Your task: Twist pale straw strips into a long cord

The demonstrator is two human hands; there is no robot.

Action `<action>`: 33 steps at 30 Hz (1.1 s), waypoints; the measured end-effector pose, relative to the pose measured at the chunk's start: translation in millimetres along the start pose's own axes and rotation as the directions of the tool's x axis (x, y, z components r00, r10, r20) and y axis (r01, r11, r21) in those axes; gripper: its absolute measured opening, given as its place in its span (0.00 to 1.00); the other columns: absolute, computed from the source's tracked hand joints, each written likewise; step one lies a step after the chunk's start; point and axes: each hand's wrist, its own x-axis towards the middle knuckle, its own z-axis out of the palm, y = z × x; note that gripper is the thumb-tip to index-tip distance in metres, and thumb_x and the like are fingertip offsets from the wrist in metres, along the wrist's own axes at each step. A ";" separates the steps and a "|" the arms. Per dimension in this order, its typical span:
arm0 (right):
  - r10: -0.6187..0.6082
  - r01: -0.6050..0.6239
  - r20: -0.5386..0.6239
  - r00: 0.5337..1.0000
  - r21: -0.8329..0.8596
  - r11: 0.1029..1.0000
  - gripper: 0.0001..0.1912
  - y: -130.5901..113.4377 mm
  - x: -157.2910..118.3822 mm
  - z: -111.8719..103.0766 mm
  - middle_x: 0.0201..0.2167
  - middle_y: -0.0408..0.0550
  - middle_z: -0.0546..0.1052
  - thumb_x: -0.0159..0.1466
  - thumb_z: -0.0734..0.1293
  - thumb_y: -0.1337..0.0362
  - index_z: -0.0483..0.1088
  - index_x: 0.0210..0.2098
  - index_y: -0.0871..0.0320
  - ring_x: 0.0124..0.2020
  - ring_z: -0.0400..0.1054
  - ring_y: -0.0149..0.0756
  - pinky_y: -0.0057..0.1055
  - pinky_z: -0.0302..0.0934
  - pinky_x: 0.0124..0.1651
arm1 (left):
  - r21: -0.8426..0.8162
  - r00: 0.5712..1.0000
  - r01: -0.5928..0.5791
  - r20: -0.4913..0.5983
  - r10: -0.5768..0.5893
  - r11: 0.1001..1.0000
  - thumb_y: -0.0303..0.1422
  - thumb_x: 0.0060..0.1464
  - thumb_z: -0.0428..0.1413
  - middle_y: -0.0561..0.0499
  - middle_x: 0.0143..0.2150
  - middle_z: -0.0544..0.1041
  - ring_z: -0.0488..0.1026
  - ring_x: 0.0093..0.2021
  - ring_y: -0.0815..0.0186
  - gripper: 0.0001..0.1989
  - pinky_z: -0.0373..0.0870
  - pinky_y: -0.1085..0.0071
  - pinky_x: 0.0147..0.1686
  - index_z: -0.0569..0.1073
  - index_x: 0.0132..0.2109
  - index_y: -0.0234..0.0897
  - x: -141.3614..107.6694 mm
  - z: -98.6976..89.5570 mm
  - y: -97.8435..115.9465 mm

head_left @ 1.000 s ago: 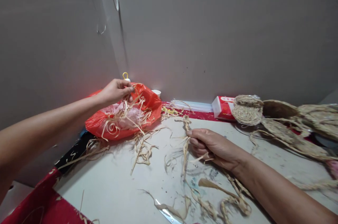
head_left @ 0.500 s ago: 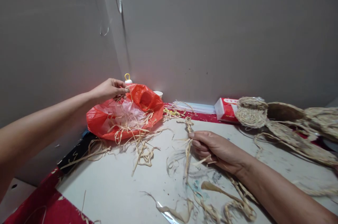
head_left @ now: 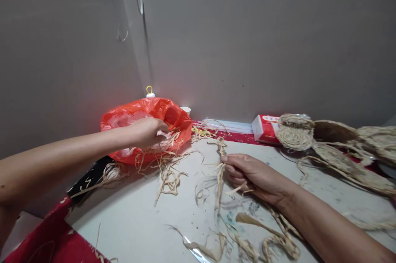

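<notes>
My right hand [head_left: 247,174] is closed on a braided straw cord [head_left: 220,144], pinching it between thumb and forefinger. Loose strand ends hang below the grip and stick out past the fingers. My left hand [head_left: 151,131] is over the open red plastic bag [head_left: 123,156], bent down among pale straw strands [head_left: 173,137]. Its fingertips are mostly hidden, so what they grip does not show. A tangle of straw [head_left: 170,180] spills from the bag onto the white board [head_left: 133,217].
A knife blade [head_left: 195,251] lies at the near edge, beside twisted fibre [head_left: 247,248]. Woven straw pieces [head_left: 295,133] and a red-and-white packet [head_left: 266,129] are at the right. Behind the bag are a white cup [head_left: 186,110] and a yellow-looped cap [head_left: 150,91]. Grey walls bound the back.
My left hand has moved right and down, from the bag's upper rim to the straw in its opening. My right hand and the cord have stayed put.
</notes>
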 end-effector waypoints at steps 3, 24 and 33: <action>-0.007 0.007 -0.006 1.000 -0.022 1.000 0.23 -0.4 -0.2 0.0 0.12 0.34 0.51 0.56 0.69 0.54 0.56 0.16 0.59 0.14 0.38 0.20 0.21 0.29 0.15 | 0.042 0.995 0.009 0.102 -0.013 0.999 0.33 0.51 0.52 0.45 0.33 0.76 0.66 0.26 0.70 0.10 0.57 0.73 0.25 0.75 0.36 0.33 3.9 15.4 4.2; 0.003 -0.003 -0.013 1.000 -0.014 1.000 0.22 2.2 1.4 -2.7 0.12 0.34 0.52 0.57 0.69 0.55 0.55 0.16 0.58 0.14 0.38 0.20 0.22 0.29 0.15 | -0.635 0.913 0.159 -0.197 -0.357 0.756 0.31 0.53 0.54 0.50 0.25 0.75 0.64 0.22 0.75 0.07 0.59 0.76 0.23 0.70 0.30 0.32 7.9 -19.9 -18.0; 0.013 -0.013 -0.002 1.000 -0.016 1.000 0.22 2.7 1.8 -3.6 0.13 0.33 0.51 0.57 0.68 0.55 0.55 0.17 0.58 0.15 0.38 0.20 0.22 0.29 0.15 | -0.387 0.965 0.260 0.145 -0.219 0.885 0.35 0.50 0.56 0.52 0.22 0.73 0.65 0.21 0.72 0.08 0.57 0.74 0.22 0.76 0.32 0.35 -3.0 -27.4 -21.9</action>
